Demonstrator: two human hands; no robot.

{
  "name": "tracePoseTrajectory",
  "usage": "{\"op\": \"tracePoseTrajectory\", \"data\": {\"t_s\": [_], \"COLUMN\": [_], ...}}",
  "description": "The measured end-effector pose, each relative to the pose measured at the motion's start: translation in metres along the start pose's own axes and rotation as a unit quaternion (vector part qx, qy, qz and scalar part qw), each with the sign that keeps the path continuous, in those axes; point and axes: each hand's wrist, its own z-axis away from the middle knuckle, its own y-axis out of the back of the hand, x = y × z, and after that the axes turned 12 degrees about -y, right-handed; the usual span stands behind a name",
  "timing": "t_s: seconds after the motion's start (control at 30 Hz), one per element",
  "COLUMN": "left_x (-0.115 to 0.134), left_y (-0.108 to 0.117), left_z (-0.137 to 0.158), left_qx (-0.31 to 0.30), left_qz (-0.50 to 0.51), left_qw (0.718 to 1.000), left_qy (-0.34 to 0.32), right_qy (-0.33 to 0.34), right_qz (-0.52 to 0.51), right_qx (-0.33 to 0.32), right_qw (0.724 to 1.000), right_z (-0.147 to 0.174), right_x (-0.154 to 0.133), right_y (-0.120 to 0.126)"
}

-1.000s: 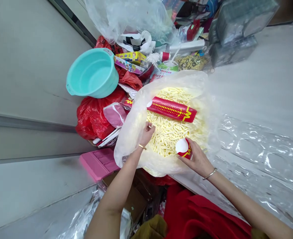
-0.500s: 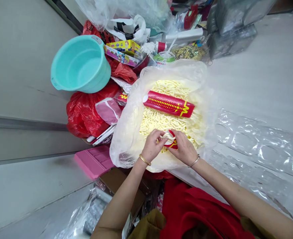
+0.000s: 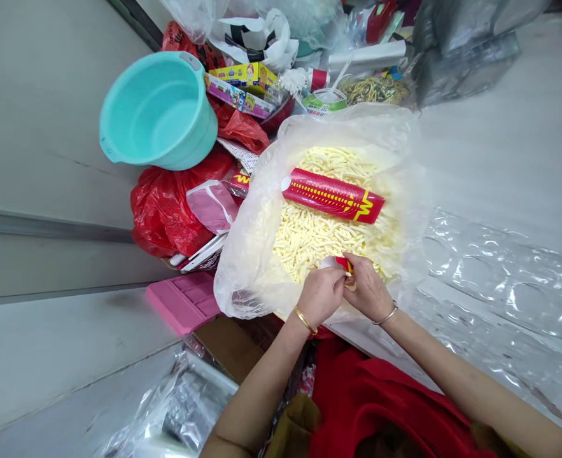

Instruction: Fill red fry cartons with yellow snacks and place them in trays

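Clearly, the counter (image 3: pixel 481 159) is the steadiest thing here, so the work is best kept low over the bag (image 3: pixel 242 273) that rests on it, mouth spread wide, where the slack plastic would likely catch anything that slips. Inside it lies the heap of sticks (image 3: pixel 309 236), pale and loose; leaning on them would probably crush or scatter some, so any weight is best kept off the pile. The stack (image 3: pixel 331 194) of what look like red cartons lies across the heap, farther from the body than either grip, and should be left unbumped, since it has only the sticks beneath it and might roll. The step in hand looks like two-handed work at one small carton (image 3: pixel 342 262): the right grip (image 3: pixel 369 289) should carry it with a light squeeze, for thin card would likely buckle, while the left grip (image 3: pixel 321 296) does the fine work with fingertips alone. As for where it lies, the right grip is closed on the carton's right side, over the near part of the bag; the left grip covers its left and near side, fingertips drawn in close to the other hand's, though I cannot tell whether they pinch anything, and only a little red and white shows past the fingers
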Motion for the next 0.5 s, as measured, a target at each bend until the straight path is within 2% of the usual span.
{"op": "tracePoseTrajectory", "data": {"t_s": [0.03, 0.1, 0.17, 0.2, 0.3, 0.4, 0.5], "left_x": [-0.002, -0.013, -0.03, -0.04, -0.067, -0.082, -0.081], "left_y": [0.003, 0.013, 0.026, 0.031, 0.036, 0.03, 0.031], "left_z": [0.001, 0.001, -0.004, -0.008, -0.023, -0.033, -0.028], "left_qx": [-0.001, 0.044, 0.103, 0.115, 0.089, 0.089, 0.159], "left_qz": [0.021, 0.024, -0.067, -0.129, -0.26, -0.273, -0.15], "left_qw": [1.0, 0.998, 0.984, 0.969, 0.919, 0.915, 0.943], "left_qy": [-0.002, 0.036, 0.126, 0.177, 0.282, 0.284, 0.249], "right_qy": [0.001, -0.009, -0.029, -0.038, -0.054, -0.056, -0.065], "right_qz": [-0.005, -0.016, -0.028, -0.033, -0.045, -0.05, -0.051], "right_qx": [-0.001, -0.001, 0.003, 0.004, 0.003, 0.001, 0.003], "right_qw": [1.0, 1.0, 0.999, 0.999, 0.998, 0.997, 0.997], "right_z": [0.0, 0.0, -0.001, -0.001, -0.001, 0.001, 0.003], "right_x": [0.002, 0.005, 0.007, 0.007, 0.005, 0.003, 0.002], "right_y": [0.0, 0.001, 0.0, 0.0, -0.002, -0.002, 0.002]}}
